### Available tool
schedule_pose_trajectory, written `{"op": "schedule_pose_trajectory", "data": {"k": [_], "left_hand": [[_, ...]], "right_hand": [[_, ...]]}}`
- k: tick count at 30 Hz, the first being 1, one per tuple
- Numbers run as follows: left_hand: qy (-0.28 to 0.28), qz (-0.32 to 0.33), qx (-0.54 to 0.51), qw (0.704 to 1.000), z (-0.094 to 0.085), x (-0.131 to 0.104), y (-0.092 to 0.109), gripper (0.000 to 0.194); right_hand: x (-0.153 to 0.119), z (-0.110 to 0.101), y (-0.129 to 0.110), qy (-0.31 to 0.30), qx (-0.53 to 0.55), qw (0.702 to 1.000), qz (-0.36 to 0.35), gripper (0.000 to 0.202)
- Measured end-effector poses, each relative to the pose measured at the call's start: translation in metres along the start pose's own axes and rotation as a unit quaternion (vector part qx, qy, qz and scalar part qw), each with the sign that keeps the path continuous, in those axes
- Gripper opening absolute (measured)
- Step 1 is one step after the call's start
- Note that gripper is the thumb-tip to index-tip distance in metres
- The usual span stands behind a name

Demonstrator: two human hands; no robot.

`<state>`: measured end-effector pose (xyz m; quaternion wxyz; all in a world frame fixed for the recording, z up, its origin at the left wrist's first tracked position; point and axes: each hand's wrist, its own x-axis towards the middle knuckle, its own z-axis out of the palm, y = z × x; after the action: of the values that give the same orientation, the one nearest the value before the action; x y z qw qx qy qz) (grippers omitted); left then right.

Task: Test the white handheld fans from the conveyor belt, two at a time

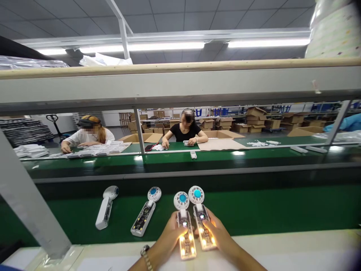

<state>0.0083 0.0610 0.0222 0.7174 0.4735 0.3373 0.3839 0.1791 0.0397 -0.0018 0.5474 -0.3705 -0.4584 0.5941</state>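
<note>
Two white handheld devices with round heads and blue centres are held side by side over the near edge of the green bench. My left hand (169, 236) grips the left device (186, 246), its thumb on the clear body. Around the right device (207, 239) my right hand (218, 231) is closed, thumb also on the body. Yellow lights glow inside both bodies. Two more such devices lie on the green surface to the left: one with its inner parts showing (143, 219), and one on its side (105, 213).
A grey post (31, 199) stands at the left and a shelf beam (180, 84) crosses above. Beyond the divider (169, 174), two people sit at a green table with white parts (96, 149). A small white piece (193, 154) lies near the middle.
</note>
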Motion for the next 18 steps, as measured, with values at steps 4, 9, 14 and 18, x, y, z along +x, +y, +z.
{"op": "schedule_pose_trajectory", "data": {"k": [4, 9, 14, 18], "left_hand": [[-0.006, -0.002, 0.005, 1.000, -0.003, 0.000, 0.001, 0.037], [-0.010, 0.003, -0.011, 1.000, -0.004, 0.000, -0.002, 0.044], [-0.017, 0.016, -0.017, 1.000, -0.007, 0.004, -0.008, 0.048], [-0.041, 0.019, -0.021, 0.999, -0.009, 0.006, -0.012, 0.053]], "right_hand": [[0.000, 0.001, 0.000, -0.022, 0.025, 0.999, -0.009, 0.059], [-0.001, 0.003, -0.002, -0.005, 0.034, 0.999, 0.020, 0.067], [-0.002, 0.005, -0.005, 0.020, 0.006, 0.999, 0.050, 0.081], [-0.003, 0.006, -0.008, 0.015, 0.007, 0.999, 0.041, 0.070]]}}
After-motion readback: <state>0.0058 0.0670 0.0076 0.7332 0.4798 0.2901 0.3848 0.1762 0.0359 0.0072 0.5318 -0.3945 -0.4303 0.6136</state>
